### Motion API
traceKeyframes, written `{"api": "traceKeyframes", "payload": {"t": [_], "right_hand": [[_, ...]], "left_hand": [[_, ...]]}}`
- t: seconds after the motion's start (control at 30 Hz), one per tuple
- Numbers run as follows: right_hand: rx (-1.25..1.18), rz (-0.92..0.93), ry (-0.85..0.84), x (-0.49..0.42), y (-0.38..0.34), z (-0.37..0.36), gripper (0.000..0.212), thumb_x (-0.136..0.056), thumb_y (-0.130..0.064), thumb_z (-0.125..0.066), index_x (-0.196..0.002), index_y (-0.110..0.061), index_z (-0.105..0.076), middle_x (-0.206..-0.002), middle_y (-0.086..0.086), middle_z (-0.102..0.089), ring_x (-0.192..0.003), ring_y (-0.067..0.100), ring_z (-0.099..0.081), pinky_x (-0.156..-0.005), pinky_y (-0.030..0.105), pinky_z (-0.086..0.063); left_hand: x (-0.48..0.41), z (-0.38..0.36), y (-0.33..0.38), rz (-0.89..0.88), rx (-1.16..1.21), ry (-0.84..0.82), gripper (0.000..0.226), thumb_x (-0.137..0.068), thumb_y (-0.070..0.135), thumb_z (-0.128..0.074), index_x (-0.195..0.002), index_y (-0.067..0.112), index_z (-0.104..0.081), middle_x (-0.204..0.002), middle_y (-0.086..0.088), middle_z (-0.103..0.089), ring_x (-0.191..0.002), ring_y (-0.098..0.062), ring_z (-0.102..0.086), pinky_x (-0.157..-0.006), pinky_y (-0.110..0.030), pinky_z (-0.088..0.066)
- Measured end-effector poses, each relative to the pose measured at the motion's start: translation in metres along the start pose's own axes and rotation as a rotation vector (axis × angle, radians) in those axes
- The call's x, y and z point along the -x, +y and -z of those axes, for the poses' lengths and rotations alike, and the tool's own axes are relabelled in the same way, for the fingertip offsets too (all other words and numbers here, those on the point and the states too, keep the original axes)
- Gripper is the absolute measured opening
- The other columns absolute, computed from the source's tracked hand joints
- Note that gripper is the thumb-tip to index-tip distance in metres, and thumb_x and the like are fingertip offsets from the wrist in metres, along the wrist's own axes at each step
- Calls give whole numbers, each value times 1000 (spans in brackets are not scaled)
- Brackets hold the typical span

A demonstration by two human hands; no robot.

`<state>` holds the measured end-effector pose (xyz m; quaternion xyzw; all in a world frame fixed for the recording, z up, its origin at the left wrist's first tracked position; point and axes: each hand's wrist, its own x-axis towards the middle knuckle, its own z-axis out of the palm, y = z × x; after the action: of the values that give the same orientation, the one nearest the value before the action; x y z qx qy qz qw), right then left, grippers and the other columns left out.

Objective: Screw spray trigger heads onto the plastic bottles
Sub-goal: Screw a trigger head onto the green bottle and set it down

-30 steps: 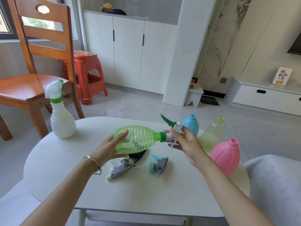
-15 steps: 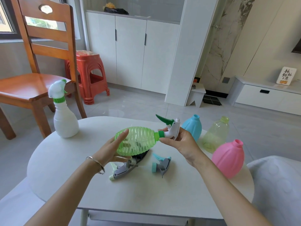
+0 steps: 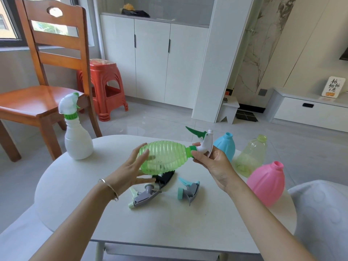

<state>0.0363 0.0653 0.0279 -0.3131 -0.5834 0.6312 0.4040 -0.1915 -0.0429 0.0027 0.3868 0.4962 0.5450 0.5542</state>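
White table (image 3: 75, 185), wooden chair (image 3: 37, 102); left hand (image 3: 128, 174) round green bottle (image 3: 165, 157), right hand (image 3: 214, 162) round sprayer (image 3: 206, 144)

A: What's in the background?
B: Wooden chair (image 3: 37, 102) far left, under a window (image 3: 7, 17). Red plastic stool (image 3: 105, 85) just behind it.
A: Back wall?
B: White cabinet (image 3: 152, 59), three doors, dark handles. Black bag (image 3: 135, 13) on its top, with something yellow-orange (image 3: 128, 6) behind it that I can't identify. White pillar (image 3: 216, 59) to the right, then a marble panel (image 3: 252, 53).
A: Floor?
B: Pale glossy tiles. Small white step stool (image 3: 228, 110) at the pillar base, dark mat (image 3: 246, 115) beside it.
A: Right side?
B: Low white drawer unit (image 3: 308, 113) with an upright sign (image 3: 333, 88) with black characters on it. Grey cushion (image 3: 323, 219) bottom right, next to the white rounded tabletop (image 3: 169, 219).
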Motion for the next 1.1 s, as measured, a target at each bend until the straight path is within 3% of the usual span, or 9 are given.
{"api": "traceKeyframes", "payload": {"t": [0.1,0.23,0.3,0.5,0.6,0.7,0.87,1.0,1.1], "right_hand": [[17,5,-5,0,-1,3,40,-57,-29,-78,-95,-18,-68,-83,-11,-67,-80,6,-62,-86,26,-53],[66,10,-19,4,5,-6,43,-56,-31,-79,-96,-18,-69,-81,-12,-69,-77,2,-65,-82,23,-54],[53,6,-5,5,7,-8,41,-58,-29,-79,-97,-18,-69,-87,-7,-68,-81,5,-65,-87,26,-52],[75,41,-62,4,4,-9,38,-57,-31,-80,-94,-22,-72,-82,-15,-70,-79,1,-59,-78,14,-50],[22,9,1,2,7,-7,38,-54,-31,-81,-90,-20,-72,-81,-7,-70,-77,5,-64,-76,19,-53],[-20,-16,52,1,9,-7,39,-52,-30,-81,-89,-17,-73,-80,-6,-71,-75,4,-66,-72,18,-54],[-15,-32,6,2,13,-12,42,-51,-33,-83,-88,-18,-74,-75,-9,-73,-75,3,-67,-73,18,-54],[-53,-40,49,-1,12,-12,42,-49,-32,-83,-88,-17,-73,-76,-8,-73,-75,3,-68,-73,18,-55],[-63,-52,20,-1,13,-13,42,-47,-34,-84,-85,-17,-74,-76,-7,-74,-76,3,-68,-72,18,-54]], "left_hand": [[2,4,2,-57,51,-84,96,-54,47,-87,-136,20,-44,-133,-5,-60,-115,-23,-62,-85,-26,-55],[5,2,4,102,3,-73,96,-59,76,-61,-140,40,-24,-145,-5,-41,-101,-31,-68,-72,-36,-60],[4,6,4,80,-63,-43,99,-62,70,-60,-144,39,-16,-145,-7,-43,-95,-31,-70,-69,-34,-60],[9,8,5,172,-15,-55,84,-69,73,-54,-132,18,-43,-103,-14,-68,-63,-24,-68,-54,-26,-56],[11,11,6,53,-131,-56,100,-54,71,-72,-136,25,-39,-130,-5,-60,-91,-21,-71,-71,-25,-57],[14,13,3,-15,-165,-153,87,-54,54,-85,-129,31,-47,-133,1,-59,-113,-19,-63,-86,-29,-55],[16,6,8,171,-146,-108,100,-58,82,-53,-142,39,-20,-140,-8,-45,-95,-24,-71,-69,-35,-59],[16,9,8,-42,-230,-72,114,-42,66,-82,-138,28,-33,-132,-1,-57,-112,-17,-63,-85,-32,-57],[17,11,5,46,-168,-133,109,-50,61,-82,-140,25,-31,-136,-4,-55,-118,-22,-59,-90,-33,-54]]}}
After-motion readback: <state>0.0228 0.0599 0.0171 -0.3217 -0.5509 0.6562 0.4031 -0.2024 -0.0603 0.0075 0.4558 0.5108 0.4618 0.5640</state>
